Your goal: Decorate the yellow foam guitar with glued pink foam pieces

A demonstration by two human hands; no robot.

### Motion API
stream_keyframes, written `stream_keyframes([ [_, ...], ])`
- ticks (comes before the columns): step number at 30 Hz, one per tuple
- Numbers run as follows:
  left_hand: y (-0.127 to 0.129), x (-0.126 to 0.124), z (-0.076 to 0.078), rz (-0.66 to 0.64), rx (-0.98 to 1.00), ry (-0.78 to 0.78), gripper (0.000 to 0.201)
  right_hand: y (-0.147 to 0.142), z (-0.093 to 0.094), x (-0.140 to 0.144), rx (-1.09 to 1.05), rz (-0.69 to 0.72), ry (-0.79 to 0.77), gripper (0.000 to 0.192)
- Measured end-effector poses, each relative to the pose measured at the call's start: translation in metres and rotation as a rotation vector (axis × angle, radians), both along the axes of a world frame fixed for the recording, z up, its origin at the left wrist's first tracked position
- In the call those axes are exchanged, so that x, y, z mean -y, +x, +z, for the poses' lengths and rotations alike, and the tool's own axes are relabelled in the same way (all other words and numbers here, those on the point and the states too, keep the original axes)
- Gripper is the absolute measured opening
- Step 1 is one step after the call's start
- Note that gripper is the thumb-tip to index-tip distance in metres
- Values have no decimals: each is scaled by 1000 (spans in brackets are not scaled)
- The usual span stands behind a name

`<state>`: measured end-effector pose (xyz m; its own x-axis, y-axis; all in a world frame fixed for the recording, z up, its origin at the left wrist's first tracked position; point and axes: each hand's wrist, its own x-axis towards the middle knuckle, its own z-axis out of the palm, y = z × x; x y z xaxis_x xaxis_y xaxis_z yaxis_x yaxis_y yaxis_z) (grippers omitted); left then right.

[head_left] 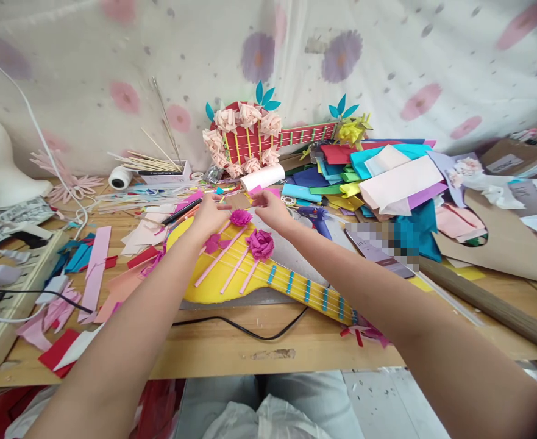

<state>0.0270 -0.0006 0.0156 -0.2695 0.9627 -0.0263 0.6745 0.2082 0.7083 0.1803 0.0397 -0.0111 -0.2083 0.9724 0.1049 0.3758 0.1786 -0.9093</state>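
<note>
Yellow paper guitar (pixel 231 268) lies at frame centre on the wooden surface (pixel 295 347). Both hands meet at its upper edge: left hand (pixel 211 214) and right hand (pixel 272 207) pinch a small magenta paper flower (pixel 241 217) between loosely curled fingers.

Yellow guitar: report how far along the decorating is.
Done: the yellow guitar has pink strips, blue frets and strings, plus one full magenta flower and a flatter one. In hand: both the left hand and right hand are at a third flower on its top edge. Left: the finished red guitar behind is ringed with flowers; this one has three.
</note>
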Motion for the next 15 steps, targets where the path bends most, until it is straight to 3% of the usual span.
stream_keyframes([
  [3,-6,-1,14,74,279,120,44,22,-2,5,58,-36,-21,30],
  [5,-10,1,23,114,307,201,43,33,-3,8,125,-46,-31,26],
  [8,-17,6,27,118,229,245,37,43,-2,14,252,-45,-30,22],
  [15,-42,28,9,-67,-183,179,16,58,15,40,637,-40,-49,20],
])
